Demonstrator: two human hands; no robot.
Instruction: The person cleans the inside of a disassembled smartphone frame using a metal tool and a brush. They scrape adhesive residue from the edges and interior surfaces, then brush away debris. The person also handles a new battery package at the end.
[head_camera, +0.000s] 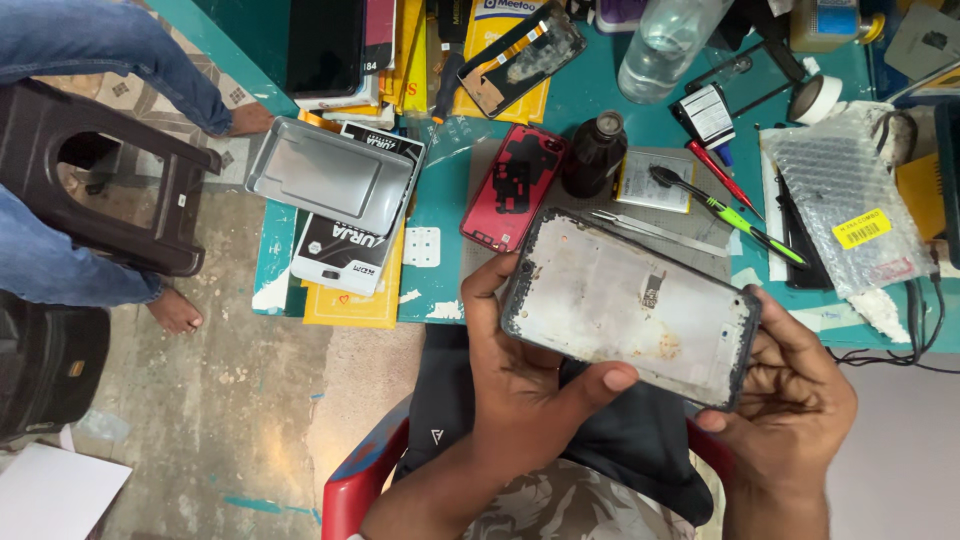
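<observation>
Your two hands hold a stripped phone frame over your lap, just in front of the bench.

Your left hand (515, 375) is clenched round the near left end of the dark, rectangular phone frame with its pale grey inner plate (630, 305), thumb lying along the near edge and a finger curled over the top left corner. Your right hand (790, 400) grasps the right end, fingers wrapped behind it and a fingertip under the lower right corner. That frame sits tilted, its left end higher, above the near edge of the teal bench (440, 250). Just beyond it on the bench lie a red phone back cover (512, 188), a small dark bottle (594, 153), thin metal tweezers (660, 232) and a green-handled tool (735, 216). Further left rests a grey plastic tray (332, 174) on printed boxes.
</observation>
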